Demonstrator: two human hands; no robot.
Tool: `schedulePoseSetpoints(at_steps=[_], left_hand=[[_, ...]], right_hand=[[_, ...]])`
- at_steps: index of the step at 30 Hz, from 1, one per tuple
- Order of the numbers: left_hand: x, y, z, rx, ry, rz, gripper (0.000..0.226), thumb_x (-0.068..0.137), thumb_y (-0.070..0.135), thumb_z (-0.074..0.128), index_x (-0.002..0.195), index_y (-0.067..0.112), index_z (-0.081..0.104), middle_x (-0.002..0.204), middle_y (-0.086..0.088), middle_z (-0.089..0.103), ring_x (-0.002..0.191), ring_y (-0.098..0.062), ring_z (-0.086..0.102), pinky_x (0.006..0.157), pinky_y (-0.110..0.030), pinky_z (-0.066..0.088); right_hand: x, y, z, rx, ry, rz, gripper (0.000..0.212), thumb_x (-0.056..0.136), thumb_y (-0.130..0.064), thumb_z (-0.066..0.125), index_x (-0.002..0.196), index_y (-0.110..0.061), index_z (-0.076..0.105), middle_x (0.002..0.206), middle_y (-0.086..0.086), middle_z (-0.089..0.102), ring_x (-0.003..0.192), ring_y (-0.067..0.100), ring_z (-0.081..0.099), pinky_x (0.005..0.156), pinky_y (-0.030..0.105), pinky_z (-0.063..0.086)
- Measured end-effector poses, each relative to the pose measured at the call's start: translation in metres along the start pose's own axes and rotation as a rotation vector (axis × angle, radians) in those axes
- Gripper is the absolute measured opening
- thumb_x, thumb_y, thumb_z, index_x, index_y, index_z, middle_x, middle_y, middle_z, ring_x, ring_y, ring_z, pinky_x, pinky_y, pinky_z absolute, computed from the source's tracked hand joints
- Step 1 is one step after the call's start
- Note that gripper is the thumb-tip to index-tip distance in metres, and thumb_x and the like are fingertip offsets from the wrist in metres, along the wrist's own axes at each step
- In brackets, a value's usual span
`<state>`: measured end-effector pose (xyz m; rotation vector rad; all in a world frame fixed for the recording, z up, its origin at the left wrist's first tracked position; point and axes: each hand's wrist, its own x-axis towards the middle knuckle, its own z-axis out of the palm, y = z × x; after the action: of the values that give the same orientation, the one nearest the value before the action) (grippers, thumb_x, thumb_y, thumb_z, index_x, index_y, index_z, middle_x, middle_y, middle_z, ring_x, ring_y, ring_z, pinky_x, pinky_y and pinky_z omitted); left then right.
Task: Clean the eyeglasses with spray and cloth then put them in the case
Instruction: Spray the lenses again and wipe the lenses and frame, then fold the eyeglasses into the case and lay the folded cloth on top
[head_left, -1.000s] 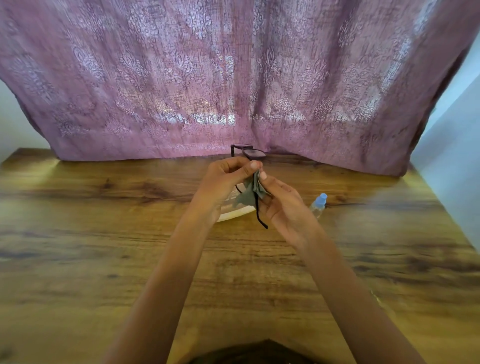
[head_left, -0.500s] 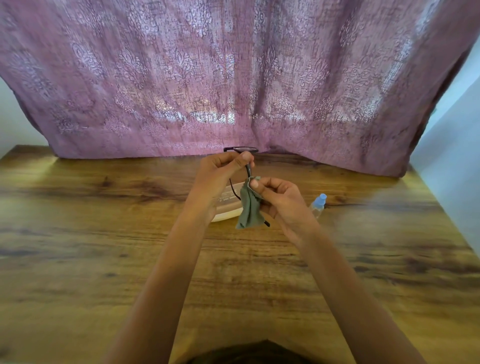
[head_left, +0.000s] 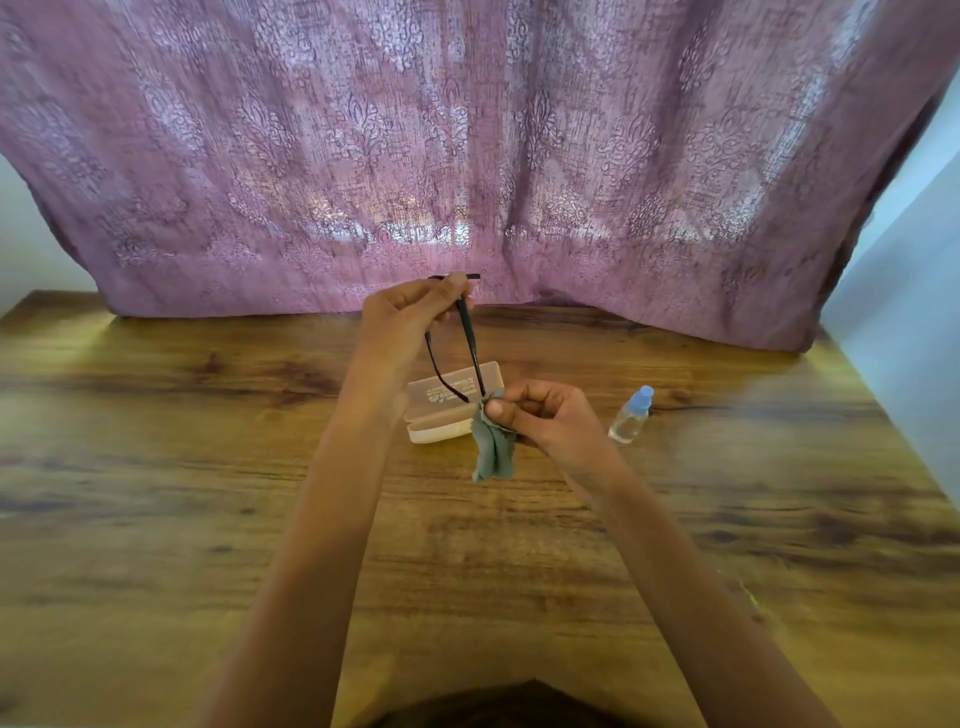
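Now the left hand (head_left: 410, 322) is raised, its fingers curled tight round the front of the glasses (head_left: 470, 348), which shows only as a dark bar at the knuckles. Both temples hang open from it toward 6 o'clock. The right hand (head_left: 545, 415) sits lower, at about 4 o'clock from the left and apart from it. Thumb and fingers pinch the grey-green cloth (head_left: 491, 452) round the tip of the nearer temple, and the rest of the cloth dangles below. Judging by that grip, the wiping has reached the end of a temple, so cleaning looks nearly done and casing is not yet begun. The case (head_left: 436, 434) lies open on the table (head_left: 156, 467), below the glasses and between the two hands. From the right hand it is just at 9 to 10 o'clock, from the left at 5 o'clock. Its long axis runs roughly 8 to 2 o'clock, much like the front bar of the glasses, so with the temples folded little turning should be needed. The right hand is nearer the case, but the left carries the glasses. The bottle (head_left: 630, 418) stands at 3 o'clock of the right hand, and a mauve curtain (head_left: 467, 156) hangs at 12.
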<state>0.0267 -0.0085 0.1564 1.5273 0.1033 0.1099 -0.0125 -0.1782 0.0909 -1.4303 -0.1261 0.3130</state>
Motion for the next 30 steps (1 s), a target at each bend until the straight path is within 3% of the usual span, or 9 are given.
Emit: schedulePoseSetpoints(at_steps=[4,9,13,16,20,22,25,30], left_hand=[[0.002,0.001,-0.005,0.009,0.034,0.002,0.020,0.076,0.040,0.074,0.080,0.020,0.077,0.090,-0.006,0.075,0.098,-0.020,0.067,0.102,-0.038,0.044],[0.002,0.002,-0.006,0.006,0.026,0.011,0.014,0.081,0.031,0.072,0.081,0.018,0.077,0.086,-0.001,0.076,0.092,-0.010,0.068,0.090,-0.024,0.047],[0.001,0.004,-0.007,0.016,0.036,0.012,0.015,0.082,0.029,0.071,0.086,0.016,0.076,0.085,0.003,0.075,0.086,-0.002,0.067,0.087,-0.021,0.047],[-0.001,0.004,-0.011,0.053,0.007,0.034,0.014,0.084,0.029,0.069,0.086,0.017,0.075,0.081,0.007,0.075,0.082,0.004,0.066,0.085,-0.019,0.045],[-0.003,-0.001,-0.017,0.155,-0.033,0.065,0.012,0.086,0.030,0.067,0.082,0.023,0.075,0.088,0.008,0.075,0.097,0.000,0.065,0.100,-0.028,0.040],[-0.004,-0.004,-0.020,0.195,-0.046,0.090,0.012,0.087,0.026,0.065,0.081,0.024,0.075,0.089,0.009,0.075,0.100,-0.003,0.065,0.102,-0.029,0.041],[-0.004,-0.009,-0.023,0.225,-0.051,0.095,0.012,0.088,0.024,0.065,0.084,0.031,0.074,0.086,0.013,0.075,0.099,0.000,0.065,0.098,-0.027,0.042],[-0.007,-0.017,-0.027,0.259,-0.051,0.114,0.016,0.086,0.022,0.067,0.081,0.036,0.073,0.082,0.018,0.074,0.091,0.007,0.065,0.089,-0.020,0.043]], right_hand=[[-0.001,0.005,-0.005,-0.059,-0.017,0.000,0.008,0.086,0.002,0.066,0.093,0.000,0.070,0.081,0.002,0.073,0.073,0.007,0.070,0.071,0.020,0.056],[0.002,0.009,-0.013,-0.104,-0.016,-0.001,0.009,0.085,0.003,0.067,0.092,0.000,0.071,0.083,0.005,0.072,0.075,0.008,0.070,0.072,0.021,0.057],[0.005,0.019,-0.024,-0.199,0.026,0.031,0.015,0.083,0.002,0.069,0.097,0.007,0.071,0.089,0.014,0.072,0.076,0.011,0.069,0.073,0.021,0.057],[0.008,0.027,-0.034,-0.264,0.125,0.047,0.011,0.082,-0.001,0.072,0.088,-0.011,0.075,0.090,0.007,0.075,0.079,0.009,0.071,0.077,0.022,0.057],[0.018,0.035,-0.049,-0.509,0.328,0.014,0.023,0.083,-0.009,0.074,0.082,-0.032,0.070,0.085,-0.016,0.072,0.080,-0.006,0.066,0.073,0.009,0.050],[0.024,0.039,-0.055,-0.623,0.384,-0.009,0.018,0.086,-0.010,0.072,0.089,-0.028,0.070,0.086,-0.019,0.069,0.079,-0.011,0.062,0.069,0.003,0.045],[0.030,0.045,-0.061,-0.731,0.418,-0.031,0.017,0.089,-0.005,0.065,0.101,-0.015,0.072,0.097,-0.008,0.071,0.089,0.002,0.064,0.076,0.007,0.044],[0.032,0.057,-0.059,-0.852,0.468,-0.098,0.020,0.089,0.003,0.061,0.102,-0.009,0.071,0.099,0.000,0.072,0.087,0.005,0.060,0.071,0.000,0.039]])
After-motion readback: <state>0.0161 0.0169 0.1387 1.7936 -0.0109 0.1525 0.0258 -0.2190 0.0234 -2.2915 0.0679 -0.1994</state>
